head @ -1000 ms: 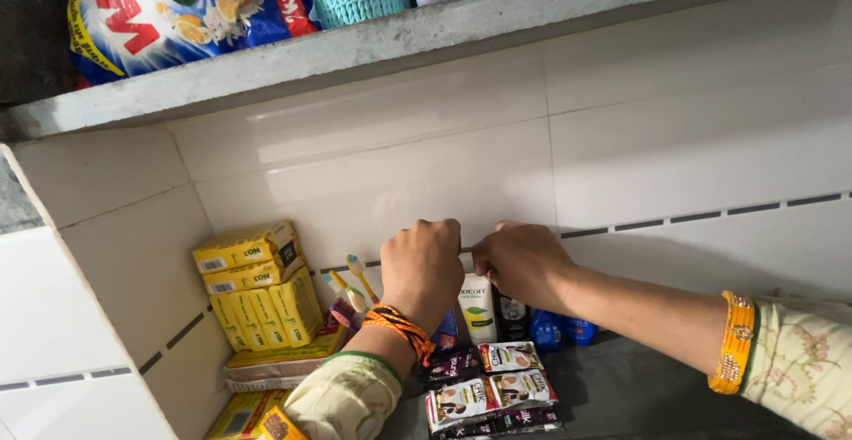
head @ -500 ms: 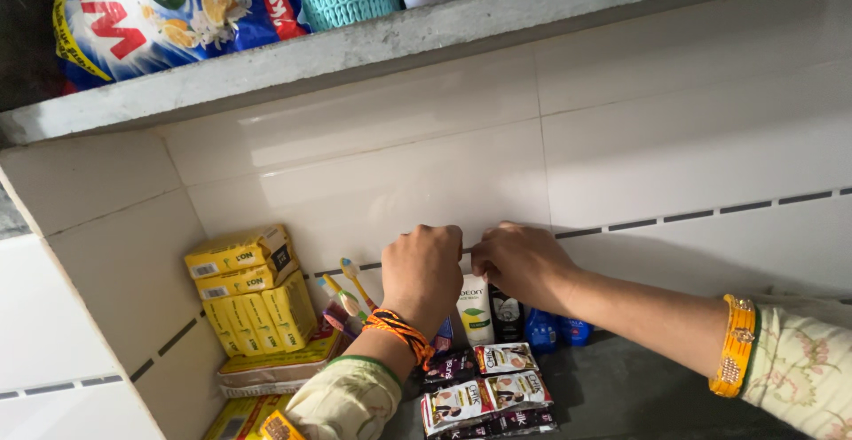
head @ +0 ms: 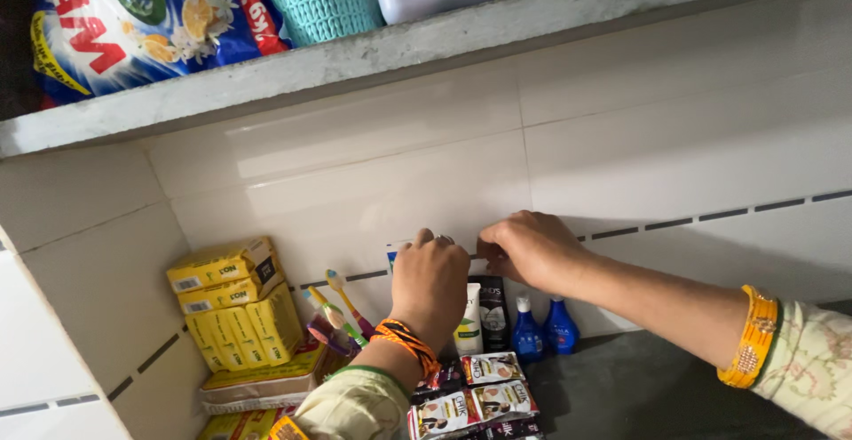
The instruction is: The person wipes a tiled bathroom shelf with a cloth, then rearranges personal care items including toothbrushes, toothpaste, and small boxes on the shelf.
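Both hands, left hand (head: 430,282) and right hand (head: 530,249), pinch a mostly hidden white-blue packet (head: 393,252).

Dim, soft light; tile glare; perhaps blurred.

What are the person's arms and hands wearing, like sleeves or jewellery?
The left hand has a braided orange and dark thread band at the wrist, just above a pale cream sleeve edged in green. The right hand is bare. Further up that forearm sits a wide orange-yellow bangle with small studded decorations, next to a cream sleeve with a floral print.
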